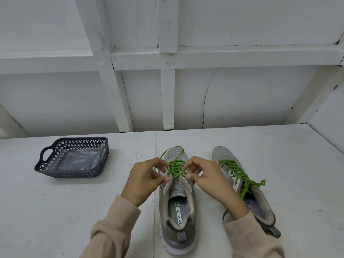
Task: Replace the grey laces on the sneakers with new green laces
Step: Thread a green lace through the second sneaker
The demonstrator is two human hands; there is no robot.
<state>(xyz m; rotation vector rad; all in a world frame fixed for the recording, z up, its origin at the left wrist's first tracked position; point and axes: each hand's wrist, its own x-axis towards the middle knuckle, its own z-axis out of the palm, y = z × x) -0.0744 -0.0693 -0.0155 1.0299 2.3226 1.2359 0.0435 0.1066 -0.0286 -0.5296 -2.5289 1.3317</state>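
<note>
Pinching green lace point(176, 167) at upper eyelets of middle sneaker point(176, 205): my left hand point(147, 181) and right hand point(206, 177) both clenched on it. Counted two sneakers, toes away from me. Second sneaker point(222, 154) stood just right, second lace point(243, 183) threaded, ends loose. Both sat on white table point(74, 202), white framed wall point(242, 99) behind. One dark basket point(74, 173) well left, clear plastic point(80, 159) inside.

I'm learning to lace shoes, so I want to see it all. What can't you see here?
Head view only:
1. Left sneaker's top eyelets: covered by the left hand and right hand pinching the green lace.
2. Right sneaker's inner side and insole print: partly behind the right sleeve.
3. Anything inside the basket's crumpled plastic bag: too blurry.
4. Both elbows: cut off by the bottom edge.
</note>
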